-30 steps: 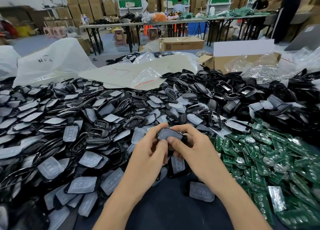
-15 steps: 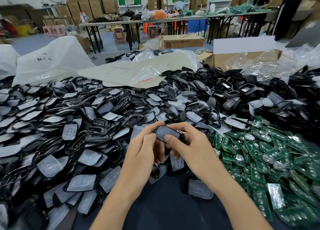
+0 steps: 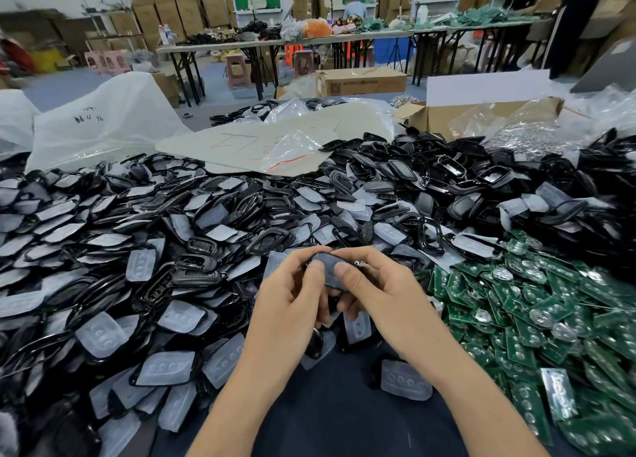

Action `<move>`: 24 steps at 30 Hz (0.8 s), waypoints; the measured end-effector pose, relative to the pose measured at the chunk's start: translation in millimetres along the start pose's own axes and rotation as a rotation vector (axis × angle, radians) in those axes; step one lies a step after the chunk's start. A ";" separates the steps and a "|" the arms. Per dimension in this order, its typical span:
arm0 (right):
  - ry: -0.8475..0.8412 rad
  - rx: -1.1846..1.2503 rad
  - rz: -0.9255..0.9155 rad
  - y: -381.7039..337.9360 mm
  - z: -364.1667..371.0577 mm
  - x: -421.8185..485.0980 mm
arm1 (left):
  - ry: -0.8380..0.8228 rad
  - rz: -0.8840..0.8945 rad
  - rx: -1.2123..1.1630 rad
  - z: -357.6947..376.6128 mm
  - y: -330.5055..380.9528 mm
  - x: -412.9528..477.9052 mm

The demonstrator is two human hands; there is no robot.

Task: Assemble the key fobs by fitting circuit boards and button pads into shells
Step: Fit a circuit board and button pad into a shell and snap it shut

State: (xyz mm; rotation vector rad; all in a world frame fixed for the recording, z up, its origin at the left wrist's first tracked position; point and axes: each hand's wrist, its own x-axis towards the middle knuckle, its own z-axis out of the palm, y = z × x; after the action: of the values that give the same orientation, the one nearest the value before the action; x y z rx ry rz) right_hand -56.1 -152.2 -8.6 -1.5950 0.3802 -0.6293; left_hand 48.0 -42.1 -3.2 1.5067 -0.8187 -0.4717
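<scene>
Both hands hold one dark key fob shell (image 3: 329, 267) with a grey button pad on its top face, just above the table's near middle. My left hand (image 3: 292, 301) grips its left side, thumb on the pad. My right hand (image 3: 375, 291) grips its right side, thumb pressing the pad too. A small metal bit shows at the shell's right end. Black shells and translucent button pads (image 3: 103, 332) lie heaped to the left and behind. Green circuit boards (image 3: 537, 322) are piled at the right.
A loose button pad (image 3: 404, 381) lies on the dark table cloth (image 3: 337, 418) near my right forearm. Behind the heaps are a cardboard sheet (image 3: 247, 143), plastic bags (image 3: 99, 126) and an open carton (image 3: 481, 115). Tables, boxes and people fill the background.
The fob stays between both hands at about the same spot. My left thumb has shifted up onto the pad beside my right thumb, and the fingers have regripped slightly.
</scene>
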 end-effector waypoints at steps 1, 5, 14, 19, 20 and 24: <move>-0.003 0.011 -0.001 -0.5 0.3 0.0 | 0.004 0.000 -0.009 0.0 0.2 0.3; 0.005 0.028 -0.008 -0.6 1.2 0.5 | 0.009 -0.016 -0.077 0.3 0.7 1.2; -0.002 0.045 -0.052 -2.1 1.9 0.0 | 0.016 -0.059 -0.198 -1.4 1.3 2.2; -0.002 0.041 -0.057 -0.6 3.1 0.2 | 0.009 -0.090 -0.262 -2.8 2.2 2.5; -0.001 0.036 -0.058 -0.4 3.3 0.0 | 0.012 -0.092 -0.265 -2.4 2.3 2.5; 0.010 0.043 -0.063 -0.8 3.6 0.2 | 0.027 -0.069 -0.253 0.1 3.0 0.7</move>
State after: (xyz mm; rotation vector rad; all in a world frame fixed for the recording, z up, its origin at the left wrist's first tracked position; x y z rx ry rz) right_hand -53.9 -149.4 -7.9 -1.5686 0.3222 -0.6895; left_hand 47.8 -42.5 -0.2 1.3062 -0.6611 -0.5830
